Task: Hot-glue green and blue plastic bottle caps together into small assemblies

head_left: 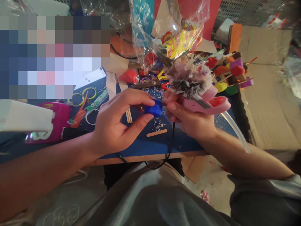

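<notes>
A grey top hangs in loose folds.

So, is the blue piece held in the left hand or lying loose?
Held: the blue piece sits between the thumb and a finger of the left hand.

Cannot see the far end of the phone, lost to pixelation, nor the rest of the white object past the left edge, nor all of the pink glue gun under the right hand. Cannot read the blurred small print on the yellow packet.
</notes>
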### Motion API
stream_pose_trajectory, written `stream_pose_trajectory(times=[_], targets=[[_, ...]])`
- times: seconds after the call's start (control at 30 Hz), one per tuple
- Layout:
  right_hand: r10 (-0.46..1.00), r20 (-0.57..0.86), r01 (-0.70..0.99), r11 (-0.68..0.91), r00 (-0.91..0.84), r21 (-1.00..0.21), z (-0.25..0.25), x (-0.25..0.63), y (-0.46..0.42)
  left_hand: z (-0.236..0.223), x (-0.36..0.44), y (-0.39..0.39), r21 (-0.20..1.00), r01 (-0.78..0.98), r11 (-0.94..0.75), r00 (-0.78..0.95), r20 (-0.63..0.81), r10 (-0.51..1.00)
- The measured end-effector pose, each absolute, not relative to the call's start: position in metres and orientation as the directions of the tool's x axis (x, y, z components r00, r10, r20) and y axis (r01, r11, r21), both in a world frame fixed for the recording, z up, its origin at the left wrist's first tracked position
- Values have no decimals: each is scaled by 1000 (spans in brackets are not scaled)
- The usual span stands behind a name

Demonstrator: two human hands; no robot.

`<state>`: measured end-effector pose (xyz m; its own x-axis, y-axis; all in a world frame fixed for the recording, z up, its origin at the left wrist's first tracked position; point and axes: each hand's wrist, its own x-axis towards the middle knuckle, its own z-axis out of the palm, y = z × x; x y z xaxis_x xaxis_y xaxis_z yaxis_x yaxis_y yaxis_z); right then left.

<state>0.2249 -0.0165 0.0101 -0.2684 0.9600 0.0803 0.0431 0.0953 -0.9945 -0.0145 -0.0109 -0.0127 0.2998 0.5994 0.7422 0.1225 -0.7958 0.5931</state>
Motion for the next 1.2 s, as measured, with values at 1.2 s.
stream_pose_trajectory(times=[1.2], targets=[[983, 84, 37, 91, -160, -995, 2, 228, -23, -13, -14, -9, 577, 84, -812, 308, 760, 572]])
